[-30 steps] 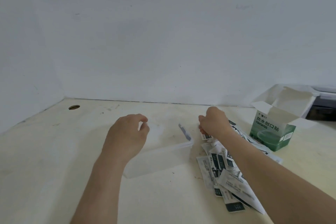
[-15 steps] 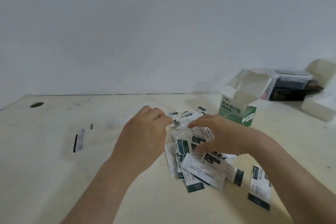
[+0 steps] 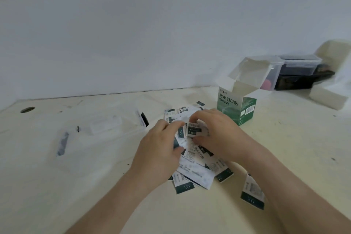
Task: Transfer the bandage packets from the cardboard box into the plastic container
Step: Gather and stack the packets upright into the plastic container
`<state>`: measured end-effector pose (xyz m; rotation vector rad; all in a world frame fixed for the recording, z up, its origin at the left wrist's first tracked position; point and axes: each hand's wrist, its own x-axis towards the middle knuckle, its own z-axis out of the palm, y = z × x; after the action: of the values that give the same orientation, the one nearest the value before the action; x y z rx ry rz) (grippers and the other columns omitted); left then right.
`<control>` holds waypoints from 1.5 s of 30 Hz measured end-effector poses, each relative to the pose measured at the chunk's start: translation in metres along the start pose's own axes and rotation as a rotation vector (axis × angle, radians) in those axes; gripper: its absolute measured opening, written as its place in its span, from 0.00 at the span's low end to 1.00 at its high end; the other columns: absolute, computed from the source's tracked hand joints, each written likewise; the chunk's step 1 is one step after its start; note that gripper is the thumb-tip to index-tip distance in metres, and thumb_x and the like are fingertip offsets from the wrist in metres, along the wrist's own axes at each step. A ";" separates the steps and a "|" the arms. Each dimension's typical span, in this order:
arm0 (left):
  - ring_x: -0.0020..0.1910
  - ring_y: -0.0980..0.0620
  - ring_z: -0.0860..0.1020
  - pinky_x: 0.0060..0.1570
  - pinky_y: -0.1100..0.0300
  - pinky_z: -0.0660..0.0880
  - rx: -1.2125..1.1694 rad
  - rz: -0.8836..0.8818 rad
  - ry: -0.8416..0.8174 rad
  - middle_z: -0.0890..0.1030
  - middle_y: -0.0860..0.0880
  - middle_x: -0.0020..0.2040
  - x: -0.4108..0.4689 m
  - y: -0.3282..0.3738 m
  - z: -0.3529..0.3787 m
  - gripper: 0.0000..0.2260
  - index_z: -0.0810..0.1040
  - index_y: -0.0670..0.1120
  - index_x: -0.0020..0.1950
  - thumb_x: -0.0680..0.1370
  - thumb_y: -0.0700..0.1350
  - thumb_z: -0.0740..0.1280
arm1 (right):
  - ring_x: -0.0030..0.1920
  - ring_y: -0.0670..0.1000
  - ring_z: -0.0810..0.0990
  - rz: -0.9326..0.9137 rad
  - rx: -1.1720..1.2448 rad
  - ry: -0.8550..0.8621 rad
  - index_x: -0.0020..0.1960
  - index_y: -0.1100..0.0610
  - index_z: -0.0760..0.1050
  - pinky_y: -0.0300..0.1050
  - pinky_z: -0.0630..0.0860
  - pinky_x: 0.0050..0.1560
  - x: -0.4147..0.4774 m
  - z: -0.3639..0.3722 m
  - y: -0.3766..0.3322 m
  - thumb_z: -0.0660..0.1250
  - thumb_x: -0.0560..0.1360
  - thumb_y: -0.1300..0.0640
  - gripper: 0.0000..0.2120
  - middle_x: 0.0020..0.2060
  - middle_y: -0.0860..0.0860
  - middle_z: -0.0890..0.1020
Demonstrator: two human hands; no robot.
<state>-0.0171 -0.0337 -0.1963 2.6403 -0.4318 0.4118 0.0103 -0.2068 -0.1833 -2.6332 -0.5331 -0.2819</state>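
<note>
The left hand (image 3: 161, 150) and right hand (image 3: 214, 135) are curling half-closed over the heap of bandage packets (image 3: 197, 159), fingertips pinching what looks like one packet between them, though blur is hiding the exact grip. Light, thin and slick, the packets are probably best gathered by their edges in a bunch. The cardboard box (image 3: 236, 108) is standing open at two o'clock; the plastic container (image 3: 106, 125) is lying at nine o'clock.

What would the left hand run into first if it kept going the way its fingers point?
Probably the packet pinched by the right hand, directly ahead of the left hand; depth between them is unclear.
</note>
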 end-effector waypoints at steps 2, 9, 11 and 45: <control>0.44 0.59 0.72 0.42 0.70 0.65 -0.120 -0.045 0.030 0.69 0.61 0.48 0.005 0.002 -0.005 0.22 0.71 0.60 0.66 0.76 0.41 0.68 | 0.66 0.49 0.66 0.004 0.024 0.037 0.59 0.49 0.72 0.51 0.67 0.64 0.000 -0.001 -0.001 0.72 0.72 0.53 0.18 0.63 0.44 0.74; 0.49 0.59 0.75 0.51 0.60 0.73 -0.262 -0.061 0.186 0.76 0.56 0.56 0.028 0.006 -0.025 0.23 0.73 0.56 0.65 0.76 0.33 0.63 | 0.58 0.49 0.72 0.121 0.056 0.132 0.56 0.45 0.64 0.50 0.62 0.59 -0.001 -0.002 0.000 0.70 0.74 0.53 0.17 0.53 0.43 0.77; 0.54 0.56 0.76 0.55 0.57 0.75 -0.308 -0.067 0.275 0.76 0.56 0.58 0.029 0.005 -0.024 0.24 0.72 0.55 0.67 0.76 0.32 0.63 | 0.60 0.49 0.72 0.160 0.097 0.154 0.62 0.46 0.67 0.51 0.64 0.64 -0.001 -0.004 -0.001 0.71 0.74 0.53 0.21 0.57 0.45 0.78; 0.45 0.56 0.83 0.46 0.57 0.79 -1.035 -0.443 0.400 0.84 0.52 0.44 0.012 0.034 0.006 0.12 0.79 0.51 0.52 0.75 0.35 0.66 | 0.57 0.56 0.82 0.490 1.985 0.007 0.63 0.60 0.77 0.52 0.75 0.62 -0.004 0.020 -0.052 0.55 0.82 0.46 0.22 0.57 0.58 0.83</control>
<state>-0.0172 -0.0681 -0.1852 1.5282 0.0846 0.4032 -0.0121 -0.1563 -0.1822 -0.7274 0.0214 0.3048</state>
